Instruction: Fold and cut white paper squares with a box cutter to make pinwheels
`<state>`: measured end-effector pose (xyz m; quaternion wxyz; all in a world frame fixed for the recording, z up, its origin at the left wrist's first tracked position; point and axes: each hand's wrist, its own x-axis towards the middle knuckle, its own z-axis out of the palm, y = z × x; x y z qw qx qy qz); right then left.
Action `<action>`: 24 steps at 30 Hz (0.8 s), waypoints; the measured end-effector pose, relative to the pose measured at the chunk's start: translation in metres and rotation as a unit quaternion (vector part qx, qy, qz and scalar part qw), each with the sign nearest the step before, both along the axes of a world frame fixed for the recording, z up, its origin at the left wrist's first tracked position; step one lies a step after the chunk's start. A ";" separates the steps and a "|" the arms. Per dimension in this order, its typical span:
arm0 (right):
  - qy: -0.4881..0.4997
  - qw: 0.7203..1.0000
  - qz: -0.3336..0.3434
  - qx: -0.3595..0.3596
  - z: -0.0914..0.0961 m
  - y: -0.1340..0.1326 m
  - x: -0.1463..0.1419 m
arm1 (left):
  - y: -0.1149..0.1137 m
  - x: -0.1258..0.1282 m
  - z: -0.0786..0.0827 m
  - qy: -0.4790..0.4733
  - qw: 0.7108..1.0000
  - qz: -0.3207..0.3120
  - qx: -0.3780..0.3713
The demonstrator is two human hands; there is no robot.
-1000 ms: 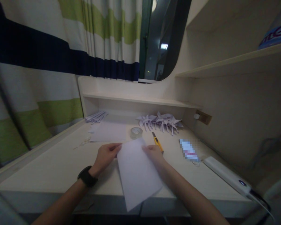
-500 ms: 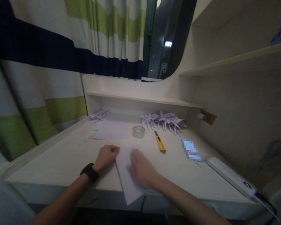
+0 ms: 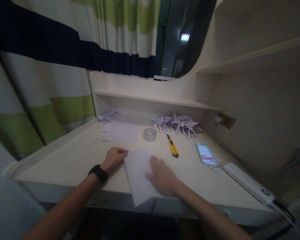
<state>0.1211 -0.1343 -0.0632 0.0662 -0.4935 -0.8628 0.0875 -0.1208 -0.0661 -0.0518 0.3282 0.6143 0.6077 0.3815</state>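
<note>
The left hand [image 3: 114,159] pinches the upper-left corner of a white paper sheet [image 3: 140,176]; the right hand [image 3: 163,175], flat and slightly blurred, grasps nothing, apparently pressing its right side. The sheet lies at nine o'clock from the right hand, long axis roughly eleven-thirty to five-thirty, neither hand clearly nearer. Beyond it: clear tape roll [image 3: 150,134] near twelve, yellow utility knife [image 3: 173,146] past one.

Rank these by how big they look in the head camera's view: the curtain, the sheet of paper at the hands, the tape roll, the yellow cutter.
1. Curtain
2. Sheet of paper
3. Tape roll and yellow cutter: too alike to rank; the cutter looks longer, the roll bulkier.
</note>
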 end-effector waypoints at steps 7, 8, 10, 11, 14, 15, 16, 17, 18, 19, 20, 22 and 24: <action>-0.033 0.999 0.001 0.027 0.005 -0.013 0.028 | -0.001 0.001 0.000 -0.015 1.000 0.000 0.013; -0.037 0.999 0.001 0.031 0.007 -0.015 0.032 | -0.001 0.001 0.000 -0.018 1.000 0.003 0.014; -0.042 0.998 0.002 0.040 0.010 -0.020 0.040 | 0.000 0.002 -0.002 -0.022 1.000 0.007 0.014; -0.043 0.998 0.002 0.045 0.011 -0.022 0.042 | 0.001 0.002 -0.003 -0.025 1.000 0.007 0.014; -0.048 0.998 0.000 0.050 0.015 -0.029 0.049 | 0.003 0.002 -0.007 -0.030 0.999 0.004 0.016; -0.049 0.998 -0.001 0.049 0.016 -0.031 0.051 | 0.003 0.002 -0.007 -0.031 0.999 0.002 0.016; -0.051 0.998 -0.001 0.046 0.017 -0.032 0.053 | 0.003 0.002 -0.008 -0.032 0.999 0.000 0.016; -0.051 0.998 0.000 0.043 0.018 -0.033 0.055 | 0.003 0.002 -0.008 -0.034 0.999 -0.002 0.015; -0.052 0.998 0.001 0.039 0.019 -0.033 0.056 | 0.003 0.002 -0.008 -0.036 0.999 -0.004 0.013; -0.051 0.998 0.004 0.037 0.020 -0.033 0.057 | 0.004 0.002 -0.007 -0.034 0.999 -0.005 0.012; -0.047 0.998 0.007 0.038 0.021 -0.032 0.057 | 0.005 0.002 -0.005 -0.030 0.999 -0.004 0.010; -0.036 0.998 0.020 0.051 0.023 -0.028 0.055 | 0.009 0.003 -0.001 -0.017 1.000 -0.001 0.011; -0.025 0.997 0.035 0.069 0.023 -0.022 0.050 | 0.014 0.004 0.003 -0.007 1.000 -0.004 0.017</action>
